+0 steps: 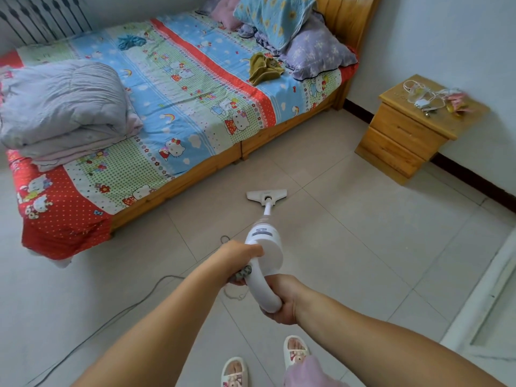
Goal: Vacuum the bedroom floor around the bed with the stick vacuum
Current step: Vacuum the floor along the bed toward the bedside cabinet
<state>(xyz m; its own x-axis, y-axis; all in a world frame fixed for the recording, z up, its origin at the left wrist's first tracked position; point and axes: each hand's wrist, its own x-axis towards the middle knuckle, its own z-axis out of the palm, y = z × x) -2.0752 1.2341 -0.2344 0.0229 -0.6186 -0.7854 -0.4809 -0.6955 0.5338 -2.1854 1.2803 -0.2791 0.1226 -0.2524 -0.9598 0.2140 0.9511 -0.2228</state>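
I hold a white stick vacuum (264, 241) in front of me with both hands. My left hand (239, 255) grips the upper part of its curved handle, just behind the body. My right hand (282, 301) is closed around the handle's lower end. The flat white floor head (266, 195) rests on the pale tiled floor (349, 247), a short way out from the bed's wooden side rail. The bed (178, 88) has a bright cartoon sheet and fills the upper left of the view.
A grey power cord (120, 314) trails across the tiles to the lower left. A wooden nightstand (410, 135) stands by the right wall. A folded grey quilt (61, 107) and pillows (293, 32) lie on the bed. My slippered feet (296, 351) are at the bottom.
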